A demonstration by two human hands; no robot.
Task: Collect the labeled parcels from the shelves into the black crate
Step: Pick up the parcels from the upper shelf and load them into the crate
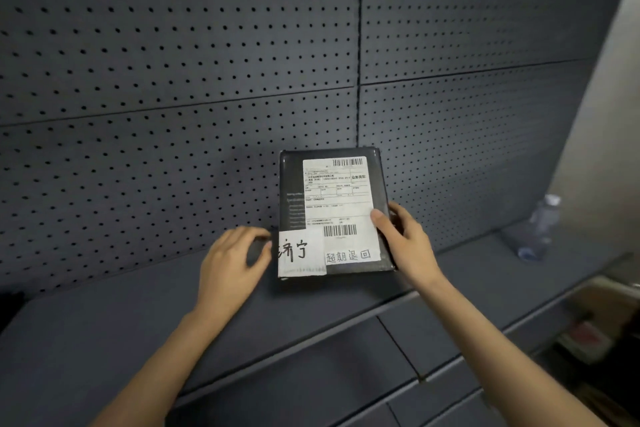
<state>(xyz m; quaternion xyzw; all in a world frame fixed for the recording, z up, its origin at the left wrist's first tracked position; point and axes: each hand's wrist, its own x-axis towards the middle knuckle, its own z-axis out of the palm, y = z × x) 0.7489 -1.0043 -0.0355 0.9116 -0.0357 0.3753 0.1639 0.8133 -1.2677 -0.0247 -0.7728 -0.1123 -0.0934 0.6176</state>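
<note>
A flat black parcel (294, 184) with a white shipping label and handwritten stickers leans upright against the pegboard at the back of the dark grey shelf (138, 315). My right hand (403, 239) grips its right edge, thumb across the label. My left hand (232, 258) is at the parcel's lower left corner, fingers curled and touching its edge. The black crate is not in view.
A clear plastic water bottle (540, 229) stands on the same shelf far right. A perforated pegboard wall (173, 62) backs the shelf. A lower shelf tier (311, 374) juts out in front. Blurred boxes (588, 329) sit low at the right edge.
</note>
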